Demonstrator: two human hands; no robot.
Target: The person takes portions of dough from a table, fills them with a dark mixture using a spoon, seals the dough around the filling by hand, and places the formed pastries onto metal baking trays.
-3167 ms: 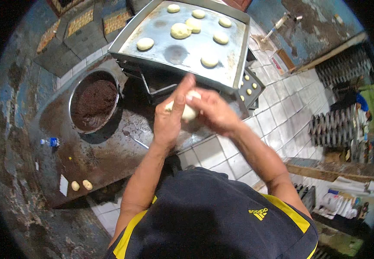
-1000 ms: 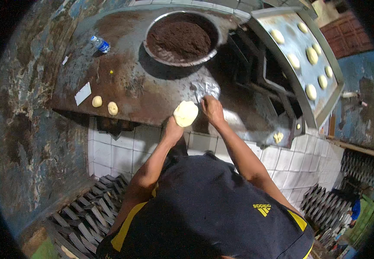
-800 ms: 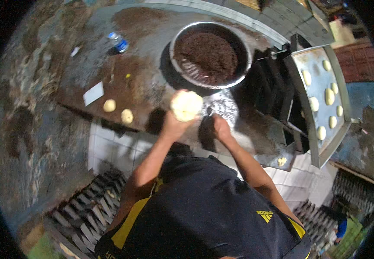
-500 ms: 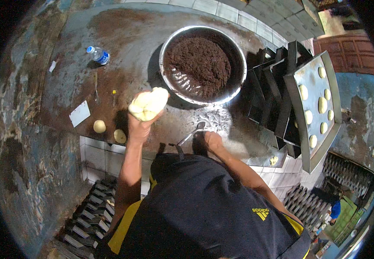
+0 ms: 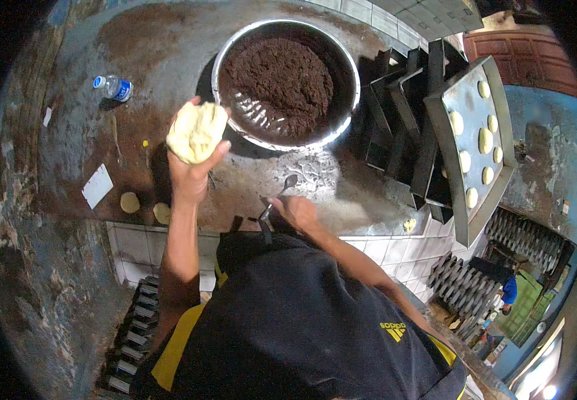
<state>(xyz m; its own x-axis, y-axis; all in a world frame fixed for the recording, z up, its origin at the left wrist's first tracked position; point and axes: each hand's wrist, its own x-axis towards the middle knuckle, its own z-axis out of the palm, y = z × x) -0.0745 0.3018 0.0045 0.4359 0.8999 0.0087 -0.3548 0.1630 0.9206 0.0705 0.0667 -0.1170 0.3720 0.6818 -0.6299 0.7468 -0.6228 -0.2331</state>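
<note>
My left hand (image 5: 190,175) is raised over the left part of the worktop, its fingers curled round a piece of pale dough (image 5: 198,132) with an uneven, dented face. Close to the front edge, my right hand (image 5: 297,213) has its fingertips on the handle of a metal spoon (image 5: 291,181), which lies on the worktop with its bowl pointing away from me. Beyond both hands stands a wide metal basin (image 5: 353,113) holding dark brown crumbly filling (image 5: 282,83). Two dough rounds (image 5: 130,203) sit near the front edge, left of my left forearm.
A stack of dark metal trays (image 5: 402,113) stands on the right; the nearest tray (image 5: 500,180) is tilted and carries several dough balls. A water bottle (image 5: 113,88) lies at the far left, and a white card (image 5: 98,186) nearer. Dough scraps (image 5: 409,225) lie by the front edge.
The view has shifted, so the worktop appears further left and up. My left hand has turned the dough to show its dented face. My right hand has moved left onto the spoon handle.
</note>
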